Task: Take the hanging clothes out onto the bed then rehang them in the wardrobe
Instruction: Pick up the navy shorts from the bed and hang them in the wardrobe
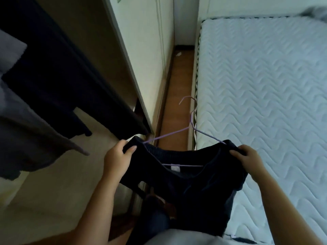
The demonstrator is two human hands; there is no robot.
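Observation:
I hold a dark navy top (187,181) stretched between both hands over the gap between wardrobe and bed. A thin lilac wire hanger (192,121) sits inside its neckline, hook pointing away from me. My left hand (117,154) pinches the garment's left shoulder, and my right hand (247,156) grips the right shoulder. The open wardrobe (99,55) is on the left, with dark clothes (53,82) and a grey garment (26,131) hanging in it. The bed's white quilted mattress (265,85) lies to the right.
A narrow strip of wooden floor (177,103) runs between the wardrobe's white door (141,59) and the bed. A grey item (315,13) lies at the mattress's far corner. My legs show below the garment.

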